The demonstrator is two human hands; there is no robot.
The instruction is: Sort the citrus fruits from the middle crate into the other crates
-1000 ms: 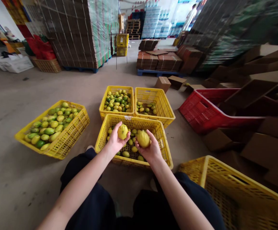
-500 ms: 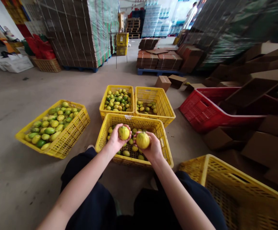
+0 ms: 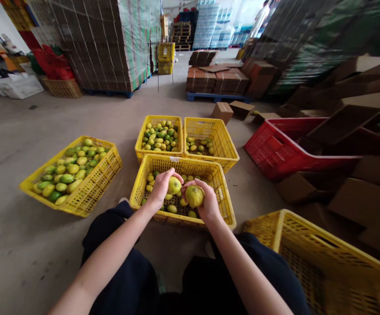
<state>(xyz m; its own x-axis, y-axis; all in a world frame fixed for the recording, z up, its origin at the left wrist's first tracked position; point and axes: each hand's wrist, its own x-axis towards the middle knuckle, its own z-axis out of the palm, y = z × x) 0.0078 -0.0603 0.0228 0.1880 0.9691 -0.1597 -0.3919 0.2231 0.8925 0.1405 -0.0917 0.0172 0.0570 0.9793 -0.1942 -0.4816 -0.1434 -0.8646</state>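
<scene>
My left hand [image 3: 162, 188] is wrapped around a yellow-green lemon [image 3: 174, 185], its back turned upward. In my right hand [image 3: 208, 202] rests a rounder yellow-green lemon [image 3: 195, 196], with the fingers curled behind it. Both hands are close together above the near yellow crate [image 3: 227, 197], where several lemons [image 3: 172, 208] lie loosely on the bottom, partly hidden by my hands. Just behind stand two more yellow crates: the left one [image 3: 158, 153] is well filled with green and yellow lemons [image 3: 160, 135], and the right one [image 3: 221, 131] holds fewer.
A tilted yellow crate [image 3: 99, 179] heaped with lemons sits at left. At right are a red crate [image 3: 268, 153], cardboard boxes [image 3: 367, 197] and another yellow crate [image 3: 284, 223]. Flattened cartons [image 3: 216, 81] and wrapped pallet stacks [image 3: 91, 43] stand further back, with a person [image 3: 261, 17] far off.
My left hand has rolled over, bringing its lemon slightly right and down. My right hand has turned its lemon, so a different side shows. The crates have stayed in place.
</scene>
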